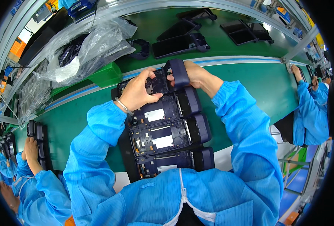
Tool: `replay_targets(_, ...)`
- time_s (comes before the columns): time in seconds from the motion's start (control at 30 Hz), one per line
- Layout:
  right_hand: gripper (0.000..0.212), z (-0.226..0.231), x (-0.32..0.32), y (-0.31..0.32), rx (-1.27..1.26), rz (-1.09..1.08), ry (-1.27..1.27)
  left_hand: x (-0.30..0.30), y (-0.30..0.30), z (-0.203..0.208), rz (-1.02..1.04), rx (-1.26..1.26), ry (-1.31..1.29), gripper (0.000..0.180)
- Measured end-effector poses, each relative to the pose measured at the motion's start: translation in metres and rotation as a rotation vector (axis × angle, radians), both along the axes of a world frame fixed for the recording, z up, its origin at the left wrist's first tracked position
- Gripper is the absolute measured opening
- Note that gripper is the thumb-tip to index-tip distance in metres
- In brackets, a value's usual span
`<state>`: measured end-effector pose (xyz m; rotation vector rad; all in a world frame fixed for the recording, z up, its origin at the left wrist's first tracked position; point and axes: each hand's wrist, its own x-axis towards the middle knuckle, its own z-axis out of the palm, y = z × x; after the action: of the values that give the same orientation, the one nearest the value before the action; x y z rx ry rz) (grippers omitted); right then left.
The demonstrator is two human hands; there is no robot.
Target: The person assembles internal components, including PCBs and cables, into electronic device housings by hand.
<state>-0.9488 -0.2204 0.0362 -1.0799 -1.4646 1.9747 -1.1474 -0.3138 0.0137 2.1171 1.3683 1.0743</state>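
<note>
Gripping the farthest housing [158, 80] of a row, a worker's two bare hands work close together over the bench. The left hand [138, 90] is clamped on this shallow, dark plastic shell, thumb toward the near edge, fingers toward the far one; the right hand [197, 77] closes around its smooth, arched end piece [180, 73], fingertips visible through the opening. Nearer the body, three similar housings [178, 134] lie open face up, each with a bulging right end and a flat, pale rectangle [162, 141] inside. Beyond the held shell runs a straight metal rail [227, 60]; a green plastic bin [108, 75] stands just left, near a crumpled transparent bag [110, 39]. Rightward, smooth green benchtop [253, 88] leaves broad sideways room.
</note>
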Motion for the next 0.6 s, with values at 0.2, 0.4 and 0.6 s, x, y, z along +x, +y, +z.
replay_targets(0.2,0.022,-0.008,0.022,-0.006,-0.003,0.013,-0.054,-0.002,0.009,0.004,0.032,-0.008,0.042,0.061)
replay_targets(0.4,0.030,-0.012,0.036,-0.049,-0.125,-0.224,0.189,0.005,0.009,-0.001,0.005,-0.037,0.134,0.059)
replay_targets(0.6,0.030,-0.008,0.035,-0.075,-0.101,-0.347,0.264,0.008,0.005,0.006,-0.046,-0.142,0.131,0.054)
